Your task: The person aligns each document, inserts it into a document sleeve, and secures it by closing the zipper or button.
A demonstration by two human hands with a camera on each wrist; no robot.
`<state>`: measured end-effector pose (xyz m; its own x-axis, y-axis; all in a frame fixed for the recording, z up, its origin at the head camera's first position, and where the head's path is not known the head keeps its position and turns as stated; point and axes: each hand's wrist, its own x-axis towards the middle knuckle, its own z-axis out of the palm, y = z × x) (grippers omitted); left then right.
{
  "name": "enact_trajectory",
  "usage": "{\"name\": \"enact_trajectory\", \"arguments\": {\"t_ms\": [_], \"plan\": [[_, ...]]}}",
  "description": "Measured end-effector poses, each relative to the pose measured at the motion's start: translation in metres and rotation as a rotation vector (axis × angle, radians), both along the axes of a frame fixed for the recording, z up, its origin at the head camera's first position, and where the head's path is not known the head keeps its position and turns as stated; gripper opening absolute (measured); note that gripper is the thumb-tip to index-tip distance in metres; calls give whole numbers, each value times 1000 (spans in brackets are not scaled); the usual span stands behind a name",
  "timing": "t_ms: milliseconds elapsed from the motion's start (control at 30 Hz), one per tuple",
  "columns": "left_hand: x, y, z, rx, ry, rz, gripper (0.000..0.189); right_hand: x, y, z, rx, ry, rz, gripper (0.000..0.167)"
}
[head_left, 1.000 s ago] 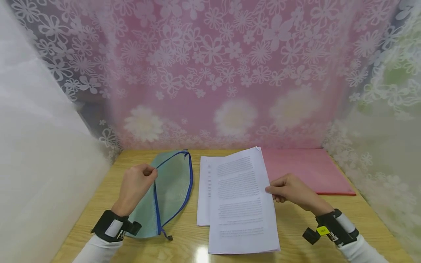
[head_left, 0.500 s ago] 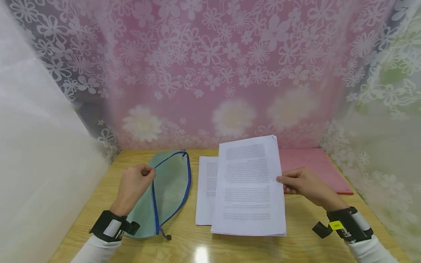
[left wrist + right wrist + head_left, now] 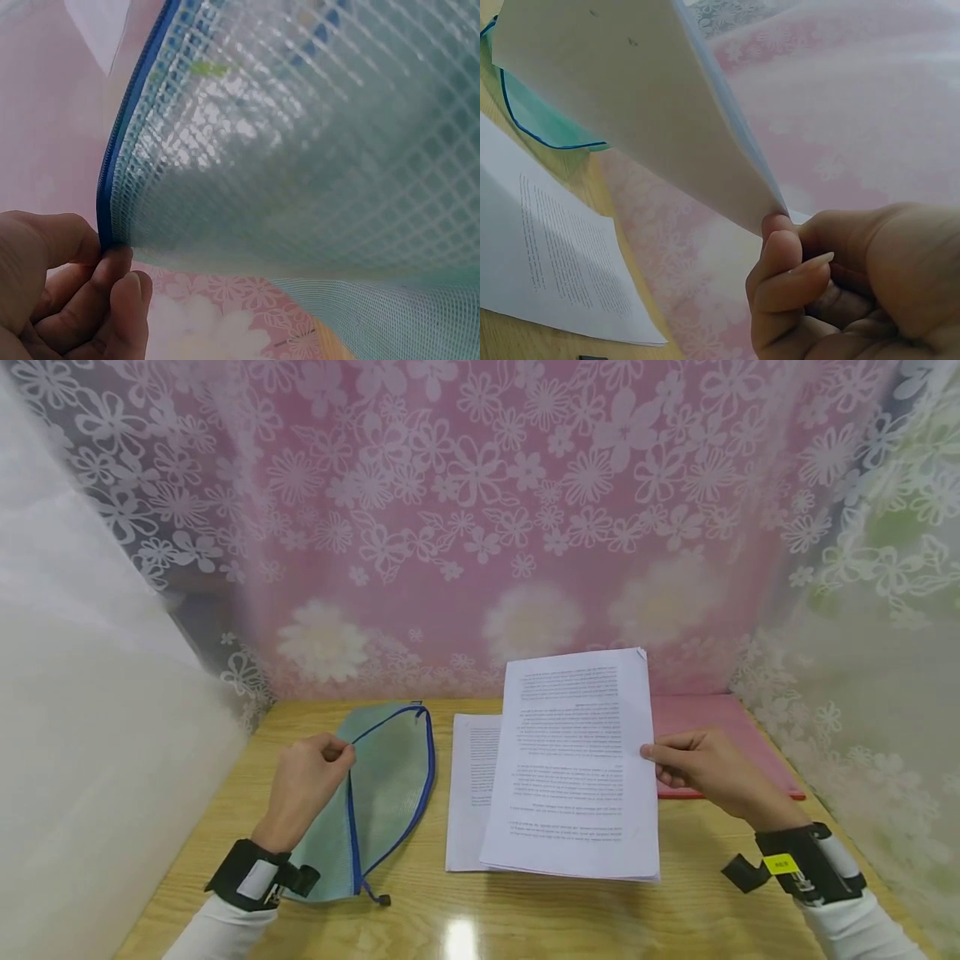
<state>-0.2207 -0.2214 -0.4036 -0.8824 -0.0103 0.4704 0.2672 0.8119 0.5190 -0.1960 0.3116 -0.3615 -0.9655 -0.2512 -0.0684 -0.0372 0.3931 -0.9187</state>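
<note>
In the head view my left hand (image 3: pixel 311 785) pinches the blue zippered edge of a green mesh zipper pouch (image 3: pixel 390 777), holding its mouth apart. The left wrist view shows the thumb and fingers on the blue edge of the mesh pouch (image 3: pixel 300 187). My right hand (image 3: pixel 705 768) pinches the right edge of a thin stack of printed papers (image 3: pixel 573 768), raised over the table and tilted toward me. Its plain back side (image 3: pixel 615 97) faces the right wrist camera. Another printed paper stack (image 3: pixel 468 793) lies on the table, partly hidden behind the raised one.
A pink folder (image 3: pixel 712 727) lies at the back right of the wooden table (image 3: pixel 405 935), partly covered by the raised papers and right hand. Pink flowered curtain (image 3: pixel 450 527) hangs behind the table, with pale sheeting (image 3: pixel 90 693) along the left side.
My right hand has lifted the printed papers up and to the right, uncovering more of the stack beneath. The left hand and the mesh pouch have stayed nearly still.
</note>
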Motion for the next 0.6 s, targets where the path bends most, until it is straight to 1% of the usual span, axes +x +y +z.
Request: {"name": "enact_trajectory", "arguments": {"t_ms": [167,333,400,600], "plan": [[-1,0,1,-2,6,-5,15,1,-2,1,-11,4,-4,39],[-3,2,4,-5,8,-19,14,-2,-7,-6,-9,-9,-11,39],[-3,2,4,-2,2,-21,15,-3,-9,-10,-25,-28,0,40],[0,4,5,8,-28,-11,15,-6,-15,-19,-98,-95,72,41]]}}
